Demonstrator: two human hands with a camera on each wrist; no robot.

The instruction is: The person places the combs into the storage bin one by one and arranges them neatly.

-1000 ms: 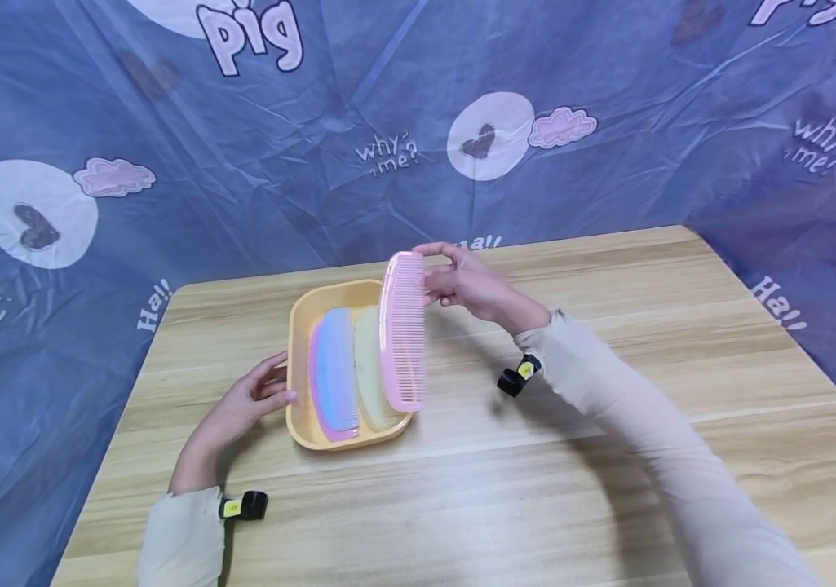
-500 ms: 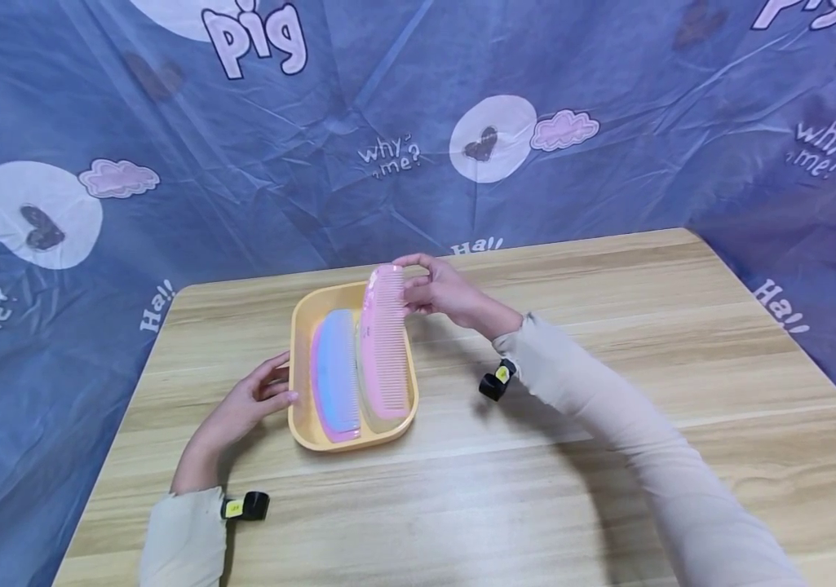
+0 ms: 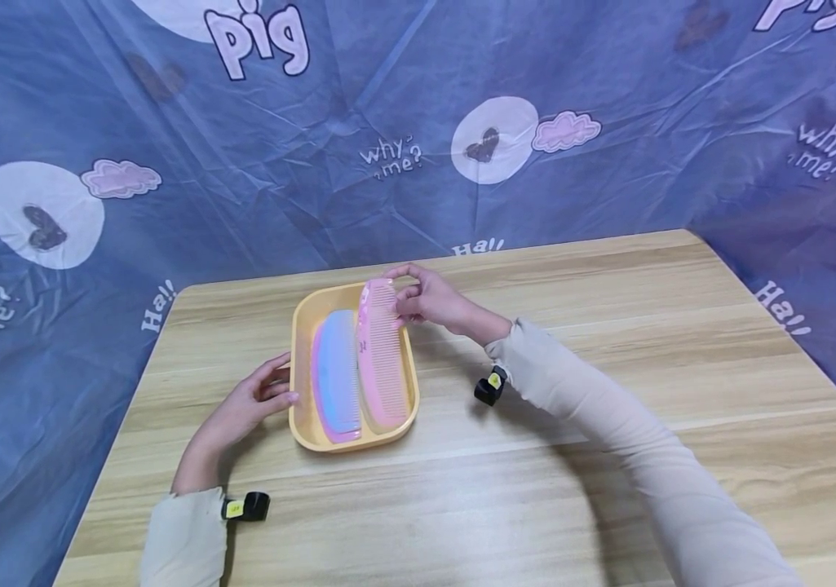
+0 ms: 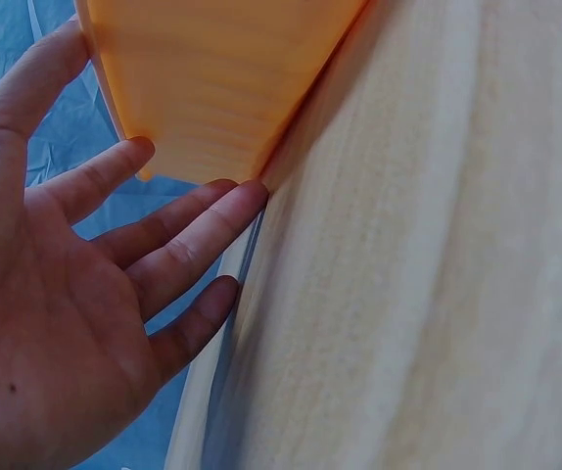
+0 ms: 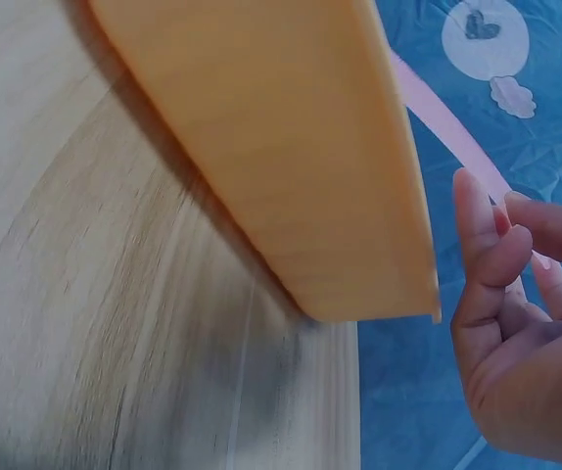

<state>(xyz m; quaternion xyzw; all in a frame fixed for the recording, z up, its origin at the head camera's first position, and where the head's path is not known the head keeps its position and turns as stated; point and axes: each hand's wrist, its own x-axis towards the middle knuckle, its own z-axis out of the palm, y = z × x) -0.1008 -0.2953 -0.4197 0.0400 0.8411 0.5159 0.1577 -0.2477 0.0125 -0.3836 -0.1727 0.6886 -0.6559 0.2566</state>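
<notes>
A pink comb (image 3: pixel 381 359) leans in the right half of a yellow plastic basket (image 3: pixel 351 446), its far end raised at the rim. My right hand (image 3: pixel 438 304) pinches that far end between thumb and fingers; in the right wrist view the comb is a thin pink strip (image 5: pixel 452 132). My left hand (image 3: pixel 249 403) touches the basket's left side, fingers spread along the outer wall (image 4: pixel 212 88) in the left wrist view. Inside on the left lies a blue comb (image 3: pixel 335 367) over another pink one (image 3: pixel 344 437). The pale yellow comb under the held one is mostly covered.
The basket stands on a wood-grain table (image 3: pixel 535 497), near its far left part. Behind the table hangs a blue printed cloth (image 3: pixel 300 196). Each wrist wears a small black camera, one on the left (image 3: pixel 254 506) and one on the right (image 3: pixel 489 386).
My right hand has moved left and down with the pink comb, from above the basket's right edge into the basket over the pale yellow comb. My left hand stays at the basket's side.
</notes>
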